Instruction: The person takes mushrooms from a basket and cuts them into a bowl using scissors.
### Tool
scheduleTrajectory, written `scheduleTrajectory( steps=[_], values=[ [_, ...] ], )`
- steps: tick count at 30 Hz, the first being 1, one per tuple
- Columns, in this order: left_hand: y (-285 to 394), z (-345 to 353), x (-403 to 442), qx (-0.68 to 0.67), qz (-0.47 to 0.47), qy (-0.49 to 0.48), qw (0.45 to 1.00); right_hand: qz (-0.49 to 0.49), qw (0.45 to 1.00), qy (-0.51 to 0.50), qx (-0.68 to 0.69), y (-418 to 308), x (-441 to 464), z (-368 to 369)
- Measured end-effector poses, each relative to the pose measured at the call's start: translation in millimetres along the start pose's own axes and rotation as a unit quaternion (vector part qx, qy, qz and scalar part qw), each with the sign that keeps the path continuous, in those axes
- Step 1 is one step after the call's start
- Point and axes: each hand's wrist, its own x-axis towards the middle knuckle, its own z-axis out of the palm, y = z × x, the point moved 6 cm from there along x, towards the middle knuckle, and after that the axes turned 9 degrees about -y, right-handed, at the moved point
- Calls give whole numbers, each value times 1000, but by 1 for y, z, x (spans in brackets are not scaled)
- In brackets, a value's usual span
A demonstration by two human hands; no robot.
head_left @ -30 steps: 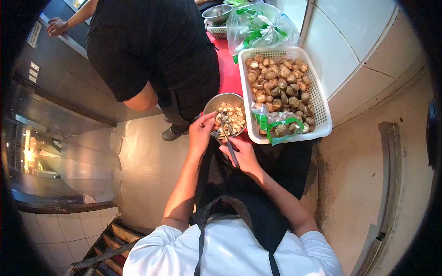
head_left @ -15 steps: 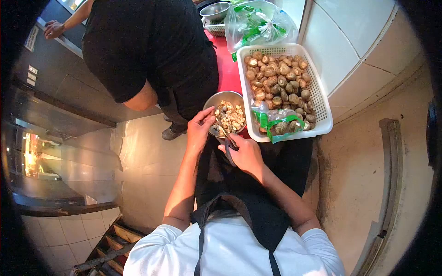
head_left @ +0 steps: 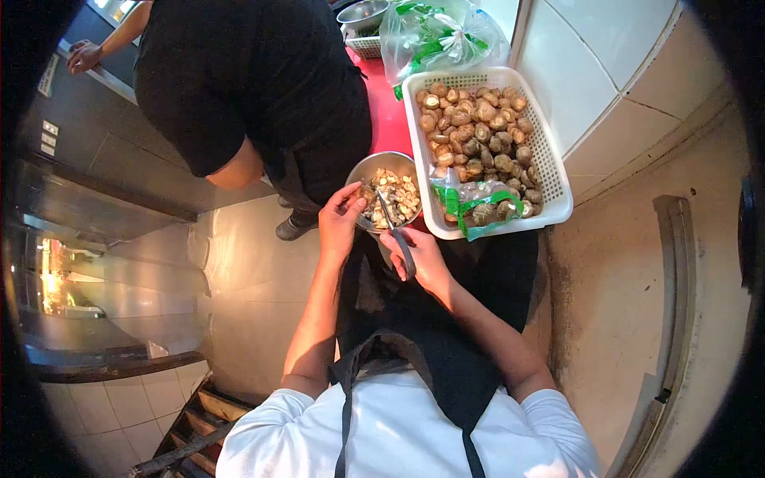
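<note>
My right hand (head_left: 421,256) is closed around dark-handled scissors (head_left: 407,256), whose blades point up over the metal bowl (head_left: 365,169). Cut pale mushroom pieces (head_left: 402,195) fill much of that bowl. At its left rim, my left hand (head_left: 341,221) pinches a brown mushroom (head_left: 366,194), partly covered by the fingers. Just right of the bowl stands a white perforated basket (head_left: 563,179) heaped with whole brown mushrooms (head_left: 478,127). A clear and green plastic bag (head_left: 478,209) with mushrooms in it lies at the basket's near end.
A person in black (head_left: 255,88) stands close at the left, beside the red tabletop (head_left: 385,115). Behind the basket are a knotted plastic bag (head_left: 442,40) and another metal bowl (head_left: 362,13). A tiled wall (head_left: 594,72) borders the right side.
The scissors' blades have swung more upright and apart from my left fingers. A brown mushroom now shows at my left fingertips. The whole view has shifted slightly.
</note>
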Motion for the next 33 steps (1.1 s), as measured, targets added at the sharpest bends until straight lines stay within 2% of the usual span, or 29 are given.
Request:
scheduleTrajectory(
  steps=[5,8,10,11,12,14,16,17,20,21,23,24,25,27,28,31,32,33],
  values=[
    [14,4,7,-10,14,27,999,25,997,-16,69,17,7,-12],
    [65,38,26,88,72,-1,993,27,996,-30,85,23,7,-15],
    [100,78,41,77,141,-38,986,17,994,-40,100,25,8,-12],
    [105,96,50,64,122,-74,988,2,994,-57,88,24,8,-10],
    [117,108,53,158,189,-39,968,-3,995,-62,79,28,10,-11],
    [152,137,41,261,271,-63,924,-15,996,-51,70,38,10,-13],
    [142,165,28,228,178,-231,929,-4,998,-43,50,37,5,-14],
    [138,183,15,235,147,-294,915,-21,997,-43,62,56,12,-21],
    [120,218,-15,451,275,-375,762,-61,997,-42,29,80,25,-33],
    [111,223,-19,484,281,-364,744,-73,996,-44,7,82,28,-34],
    [93,226,-22,555,290,-332,706,-172,984,-31,-24,114,45,-49],
    [92,228,-23,543,322,-331,702,-193,981,-34,-16,111,47,-46],
    [91,228,-25,572,312,-327,685,-212,976,-37,-8,108,48,-41],
    [95,227,-21,488,303,-326,751,-179,980,-88,24,113,43,-44],
    [94,226,-20,468,303,-325,764,-151,985,-83,23,109,44,-45],
    [101,224,-21,445,327,-327,767,-109,991,-66,-41,59,20,-36],
    [109,223,-21,423,343,-326,773,-130,981,-106,-99,45,12,-28],
    [112,221,-21,434,338,-326,768,-108,989,-77,-64,41,11,-27]
  ],
)
